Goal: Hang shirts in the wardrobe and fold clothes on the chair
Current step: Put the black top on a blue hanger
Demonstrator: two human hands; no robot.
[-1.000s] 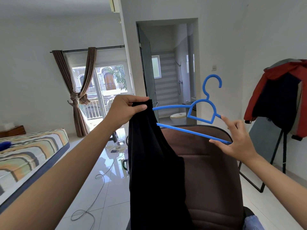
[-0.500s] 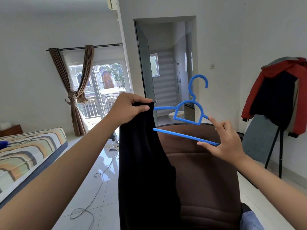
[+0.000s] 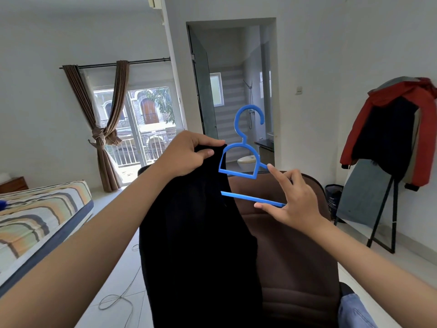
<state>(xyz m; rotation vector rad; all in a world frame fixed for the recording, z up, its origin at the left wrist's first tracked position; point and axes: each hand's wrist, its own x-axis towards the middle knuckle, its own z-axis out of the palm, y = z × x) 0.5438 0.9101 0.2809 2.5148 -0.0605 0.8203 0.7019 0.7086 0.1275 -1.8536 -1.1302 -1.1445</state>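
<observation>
A black shirt (image 3: 198, 245) hangs in front of me, gripped at its top edge by my left hand (image 3: 186, 153). A blue plastic hanger (image 3: 244, 150) is held upright just right of that hand, its left arm hidden inside the black cloth. My right hand (image 3: 292, 200) holds the hanger's right end, thumb under the lower bar and fingers up along the slanted arm. Behind the shirt stands a brown padded chair (image 3: 293, 245). A bit of blue denim (image 3: 354, 311) lies on the chair at the bottom right.
A striped mattress (image 3: 35, 221) lies at the left, with a cable (image 3: 118, 301) on the white floor beside it. A leaning mirror stand (image 3: 369, 204) draped with a red jacket (image 3: 421, 129) stands at the right wall. A bathroom doorway (image 3: 236, 95) is straight ahead.
The hanger has slid left, further into the black shirt, so less of its left arm shows. My right hand followed it left. My left hand keeps its grip on the cloth.
</observation>
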